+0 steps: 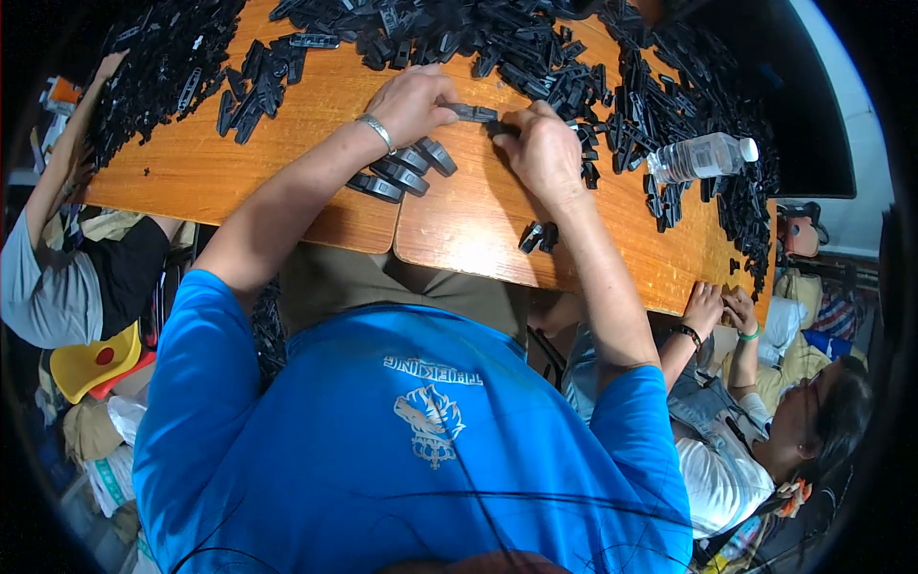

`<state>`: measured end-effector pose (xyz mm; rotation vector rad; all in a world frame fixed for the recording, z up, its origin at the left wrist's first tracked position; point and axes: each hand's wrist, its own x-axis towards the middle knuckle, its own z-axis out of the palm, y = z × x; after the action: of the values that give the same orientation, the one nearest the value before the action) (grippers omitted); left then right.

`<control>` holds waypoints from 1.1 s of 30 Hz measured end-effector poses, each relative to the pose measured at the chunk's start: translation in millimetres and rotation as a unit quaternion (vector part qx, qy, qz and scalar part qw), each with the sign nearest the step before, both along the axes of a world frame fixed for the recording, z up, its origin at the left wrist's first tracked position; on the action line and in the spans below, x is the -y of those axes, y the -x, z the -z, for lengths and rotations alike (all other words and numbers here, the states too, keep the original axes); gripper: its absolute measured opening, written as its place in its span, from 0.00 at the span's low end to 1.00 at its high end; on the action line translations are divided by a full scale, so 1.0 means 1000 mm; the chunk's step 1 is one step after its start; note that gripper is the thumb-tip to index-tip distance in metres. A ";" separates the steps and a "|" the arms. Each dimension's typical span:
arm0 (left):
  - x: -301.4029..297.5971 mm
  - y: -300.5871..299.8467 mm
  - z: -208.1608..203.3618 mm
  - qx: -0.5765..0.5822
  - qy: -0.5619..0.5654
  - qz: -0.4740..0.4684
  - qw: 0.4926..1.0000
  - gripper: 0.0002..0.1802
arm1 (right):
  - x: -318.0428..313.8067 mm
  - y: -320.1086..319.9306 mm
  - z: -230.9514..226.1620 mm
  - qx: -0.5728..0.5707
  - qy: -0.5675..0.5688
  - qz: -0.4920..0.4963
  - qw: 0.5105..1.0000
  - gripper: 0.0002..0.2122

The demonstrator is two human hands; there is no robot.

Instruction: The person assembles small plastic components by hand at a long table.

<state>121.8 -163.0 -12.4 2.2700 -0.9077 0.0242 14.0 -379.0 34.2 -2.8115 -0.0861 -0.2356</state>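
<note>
your left hand (pixel 413 100) and right hand (pixel 541 148) meet over the wooden table (pixel 459 225), fingers pinched on the two ends of a flat black plastic piece (pixel 475 113). just toward you from that piece lies a row of assembled black parts (pixel 402 172). beyond it sprawls a heap of loose black pieces (pixel 497 43), with a water bottle (pixel 698 158) lying to its right.

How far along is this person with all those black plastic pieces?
Done, it seems: a short row of black assembled pieces lies beside the left wrist. In hand: the left hand and right hand press a long black plastic part together between them. Left: most of it, judging by the big heap of loose black parts across the far side of the wooden table.
</note>
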 end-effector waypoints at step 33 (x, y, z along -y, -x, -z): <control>0.056 -0.033 -0.020 0.007 -0.109 -0.104 0.989 0.27 | 0.034 0.011 0.000 0.095 0.018 0.059 0.994 0.10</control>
<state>155.1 -218.9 7.1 2.5633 -0.7063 0.0354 3.2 -413.3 33.8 -2.8258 0.0322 -0.5346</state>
